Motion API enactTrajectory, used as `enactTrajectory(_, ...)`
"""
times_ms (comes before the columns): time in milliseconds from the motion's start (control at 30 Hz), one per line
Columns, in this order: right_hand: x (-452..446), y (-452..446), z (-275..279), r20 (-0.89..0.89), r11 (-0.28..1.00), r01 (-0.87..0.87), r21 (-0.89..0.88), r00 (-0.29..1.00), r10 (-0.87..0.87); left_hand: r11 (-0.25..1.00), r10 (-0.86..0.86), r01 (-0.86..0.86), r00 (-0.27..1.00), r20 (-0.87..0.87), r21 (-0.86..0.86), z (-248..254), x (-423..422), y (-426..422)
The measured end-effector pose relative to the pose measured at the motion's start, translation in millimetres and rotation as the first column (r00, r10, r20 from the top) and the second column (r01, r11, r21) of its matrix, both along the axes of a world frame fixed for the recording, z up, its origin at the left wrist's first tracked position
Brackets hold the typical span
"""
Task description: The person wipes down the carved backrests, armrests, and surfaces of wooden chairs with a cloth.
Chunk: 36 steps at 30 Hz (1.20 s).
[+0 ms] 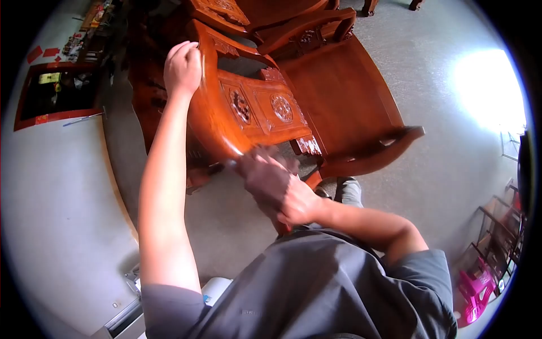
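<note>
A carved reddish-brown wooden armchair [344, 96] stands before me, its backrest toward me and its seat beyond. My left hand [183, 68] is closed over the top rail of the backrest, near its far corner. In my right hand [299, 200] is a dark brown cloth [265, 178], bunched up and slightly smeared by motion. The cloth lies against the near end of the top rail. My right fingers are partly hidden by it.
More carved wooden furniture [220, 8] stands behind and beside the armchair. A pink plastic stool [477, 288] and a dark rack [497, 231] are at the right. On the left are a white wall [62, 186] and a red-framed opening [56, 93].
</note>
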State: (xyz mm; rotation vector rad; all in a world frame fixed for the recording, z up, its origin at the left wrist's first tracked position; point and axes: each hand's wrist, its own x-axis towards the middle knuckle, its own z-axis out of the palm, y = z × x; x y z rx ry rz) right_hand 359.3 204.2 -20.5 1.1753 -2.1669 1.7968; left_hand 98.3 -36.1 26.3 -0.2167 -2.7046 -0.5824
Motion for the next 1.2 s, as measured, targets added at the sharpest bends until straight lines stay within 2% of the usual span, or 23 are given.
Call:
enactTrajectory(33, 19.2, 15.1, 12.3, 0.044, 0.999, -0.033, -0.029, 0.998, 0.034, 0.998, -0.034, 0.033, 0.999, -0.027, -0.045, 0.5, 1.6, -0.3)
enactTrajectory(100, 41.0, 20.6, 20.7, 0.086, 0.99, -0.053, 0.13, 0.995, 0.042, 0.986, -0.078, 0.064, 0.993, -0.089, -0.153, 1.0, 13.4, 4.6)
enactTrajectory(167, 49.6, 6.5, 11.3, 0.031, 0.996, 0.067, 0.059, 0.997, -0.069, 0.975, -0.103, 0.087, 0.993, -0.066, -0.204, -1.1, 34.5, 8.7)
enactTrajectory(200, 32.7, 0.4, 12.4, 0.091, 0.992, -0.038, 0.117, 0.996, 0.027, 0.967, -0.137, 0.114, 0.987, -0.089, -0.226, 0.1, 46.3, 13.1)
enactTrajectory(233, 15.9, -11.2, 9.0, 0.037, 0.996, 0.026, 0.09, 0.999, -0.03, 0.956, -0.199, 0.172, 0.975, -0.097, -0.238, 2.7, 55.8, 16.2)
enactTrajectory(333, -30.1, -58.0, -13.0, -0.211, 0.967, 0.254, -0.014, 0.945, -0.251, 0.945, -0.327, 0.327, 0.945, 0.011, -0.006, 4.3, 70.1, 23.0)
enactTrajectory(367, -44.4, -69.5, -26.6, -0.295, 0.947, 0.309, 0.085, 0.916, -0.273, 0.937, -0.347, 0.344, 0.936, 0.064, 0.057, 5.5, 66.1, 21.2)
enactTrajectory(400, -61.9, -72.8, -21.6, -0.335, 0.959, 0.244, 0.146, 0.924, -0.184, 0.931, -0.348, 0.335, 0.934, 0.079, 0.143, 5.7, 61.4, 18.6)
enactTrajectory(433, -65.2, -76.9, -10.4, -0.339, 0.953, 0.29, 0.086, 0.908, -0.245, 0.919, -0.348, 0.319, 0.932, 0.099, 0.229, 3.4, 57.2, 15.0)
enactTrajectory(467, -65.7, -78.1, -0.6, -0.211, 0.914, 0.247, 0.322, 0.96, -0.185, 0.899, -0.365, 0.317, 0.924, 0.115, 0.304, -2.8, 51.6, 9.8)
enactTrajectory(533, -56.9, -81.4, -2.8, -0.102, 0.831, 0.213, 0.513, 0.977, -0.187, 0.945, -0.302, 0.28, 0.945, 0.123, 0.171, -2.5, 56.5, 14.6)
enactTrajectory(667, -22.5, -77.6, -21.5, -0.344, 0.823, 0.438, 0.361, 0.883, -0.319, 0.968, -0.243, 0.248, 0.961, 0.132, -0.024, -5.4, 58.6, 20.8)
enactTrajectory(700, -8.6, -70.7, -23.2, -0.422, 0.815, 0.494, 0.305, 0.837, -0.349, 0.969, -0.238, 0.244, 0.963, 0.123, -0.028, -8.6, 56.8, 19.9)
enactTrajectory(800, 30.7, -42.9, -37.7, -0.208, 0.902, 0.364, 0.23, 0.924, -0.32, 0.961, -0.266, 0.272, 0.958, 0.106, -0.048, -9.6, 54.9, 18.6)
enactTrajectory(867, 53.9, -29.5, -78.6, 0.058, 0.97, 0.215, 0.117, 0.973, -0.223, 0.963, -0.262, 0.268, 0.959, 0.109, -0.042, -2.5, 62.7, 24.2)
enactTrajectory(933, 78.8, -20.3, -113.6, 0.308, 0.99, 0.141, -0.017, 0.943, -0.129, 0.96, -0.272, 0.278, 0.956, 0.112, -0.035, 4.1, 68.8, 28.2)
enactTrajectory(1000, 101.4, -8.7, -137.6, 0.531, 0.975, 0.205, -0.088, 0.838, -0.128, 0.954, -0.295, 0.298, 0.95, 0.107, -0.021, 4.5, 67.6, 27.2)
enactTrajectory(1067, 109.4, 4.2, -182.4, 0.467, 0.962, 0.253, 0.102, 0.842, -0.271, 0.95, -0.313, 0.313, 0.941, 0.131, 0.02, 3.4, 63.5, 24.5)
enactTrajectory(1100, 112.9, 3.7, -206.7, 0.507, 0.91, 0.392, 0.132, 0.762, -0.402, 0.949, -0.313, 0.315, 0.941, 0.127, 0.007, 3.9, 62.8, 23.9)
enactTrajectory(1133, 107.7, 15.4, -229.7, 0.855, 0.94, -0.015, 0.34, 0.423, -0.302, 0.949, -0.312, 0.315, 0.941, 0.132, -0.005, 3.8, 62.7, 23.1)
enactTrajectory(1167, 110.2, 11.6, -259.2, 0.819, 0.937, 0.066, 0.343, 0.467, -0.333, 0.949, -0.31, 0.315, 0.941, 0.135, -0.015, 4.5, 62.7, 23.5)
enactTrajectory(1200, 110.4, 5.9, -264.3, 0.769, 0.908, 0.144, 0.394, 0.49, -0.411, 0.949, -0.307, 0.314, 0.941, 0.142, -0.03, 5.3, 63.5, 24.7)
